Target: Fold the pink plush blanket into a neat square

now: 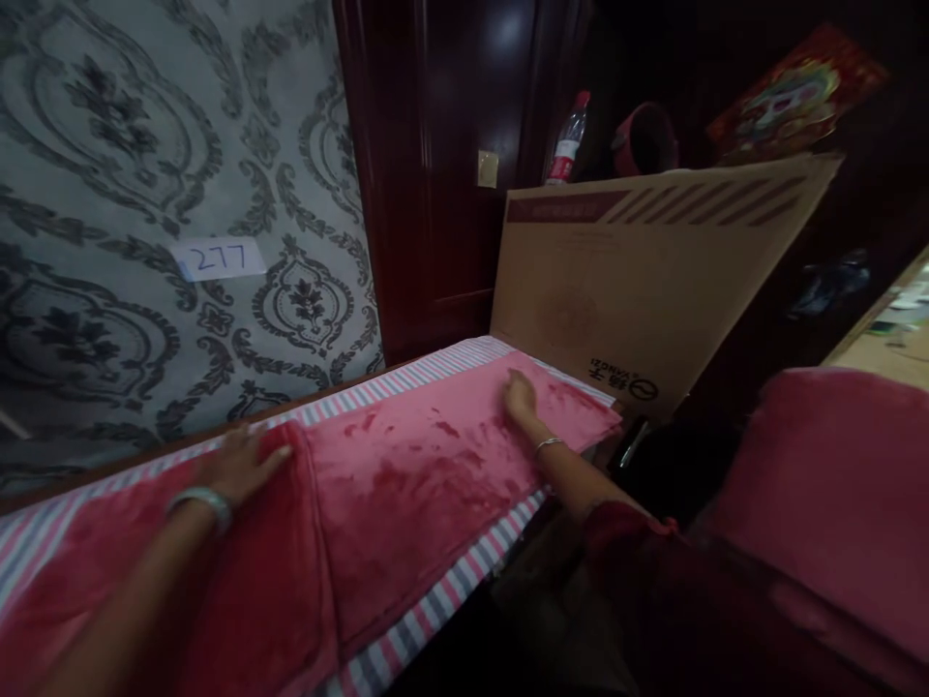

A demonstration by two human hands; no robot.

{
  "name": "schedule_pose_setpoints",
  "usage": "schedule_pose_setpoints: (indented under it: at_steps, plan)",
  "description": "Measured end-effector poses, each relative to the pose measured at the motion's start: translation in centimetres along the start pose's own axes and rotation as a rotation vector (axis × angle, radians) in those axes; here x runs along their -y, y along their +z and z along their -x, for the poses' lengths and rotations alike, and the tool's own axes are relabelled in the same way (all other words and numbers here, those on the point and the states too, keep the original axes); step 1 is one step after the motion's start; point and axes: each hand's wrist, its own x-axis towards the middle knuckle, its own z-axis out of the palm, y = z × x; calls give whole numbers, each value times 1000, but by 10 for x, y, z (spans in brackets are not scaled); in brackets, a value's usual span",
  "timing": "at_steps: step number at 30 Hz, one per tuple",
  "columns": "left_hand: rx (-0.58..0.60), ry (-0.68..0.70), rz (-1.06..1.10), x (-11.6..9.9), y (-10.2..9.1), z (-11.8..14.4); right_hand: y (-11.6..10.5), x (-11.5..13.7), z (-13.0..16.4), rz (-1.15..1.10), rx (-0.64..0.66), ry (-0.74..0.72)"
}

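Observation:
A long plush cloth in red and pink lies over a striped sheet. Its left part is a darker red fold; its right part is a flat pink stretch with darker smudges in the pile. My left hand rests on the dark red fold near its upper right corner, thumb and fingers apart. Toward the far right end, my right hand presses on the pink stretch with its fingers curled in; whether it pinches any fabric is hidden.
Behind the far end leans a large cardboard box. A plastic bottle and a red printed packet are above it. Patterned wallpaper with a paper label borders the left. A pink padded surface stands at right.

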Motion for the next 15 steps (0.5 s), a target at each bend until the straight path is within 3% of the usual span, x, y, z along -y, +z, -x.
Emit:
schedule_pose_setpoints:
  at_steps: [3, 6, 10, 15]
  plan:
    - [124, 112, -52, -76, 4, 11, -13, -58, -18, 79, -78, 256]
    - [131, 159, -90, -111, 24, 19, -14, -97, -24, 145, -108, 368]
    - [104, 146, -124, -114, 43, 19, -12, -127, -34, 203, -63, 412]
    - [81, 171, -53, -106, 45, 16, -16, -145, -50, 241, 26, 404]
